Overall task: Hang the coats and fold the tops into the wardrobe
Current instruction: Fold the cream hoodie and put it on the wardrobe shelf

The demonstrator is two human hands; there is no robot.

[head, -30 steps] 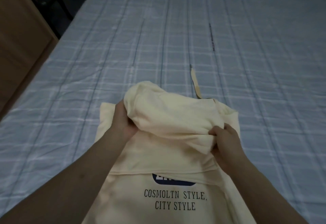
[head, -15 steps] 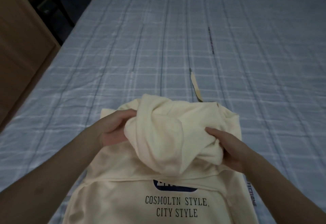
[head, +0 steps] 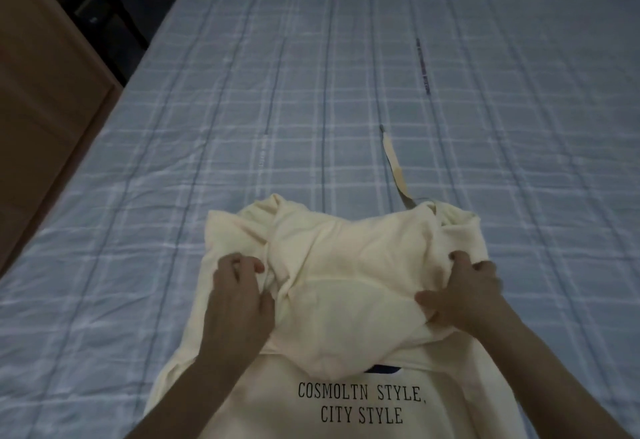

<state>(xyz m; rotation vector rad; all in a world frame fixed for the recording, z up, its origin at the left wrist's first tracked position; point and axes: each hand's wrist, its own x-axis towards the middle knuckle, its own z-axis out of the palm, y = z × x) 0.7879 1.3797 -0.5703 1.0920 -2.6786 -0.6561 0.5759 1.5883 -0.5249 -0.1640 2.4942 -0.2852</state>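
Observation:
A cream hooded top (head: 349,265) lies on the bed in front of me, printed "COSMOLTN STYLE, CITY STYLE" near the bottom of the view. Its hood is folded down over the body of the top. My left hand (head: 239,296) presses on the left side of the folded hood, its fingertips curled into the cloth. At the hood's right edge my right hand (head: 464,289) grips a bunch of fabric between thumb and fingers. A cream drawstring (head: 393,158) trails away from the collar across the bed.
The bed (head: 311,75) has a pale blue checked cover and stretches far ahead and to both sides. A wooden cabinet side (head: 38,99) stands along the left of the bed. Dark furniture sits beyond the bed's far left corner.
The hood was bunched and lifted between my hands; now it is pulled down and spread flatter over the top. Both hands have moved toward me and outward to its sides.

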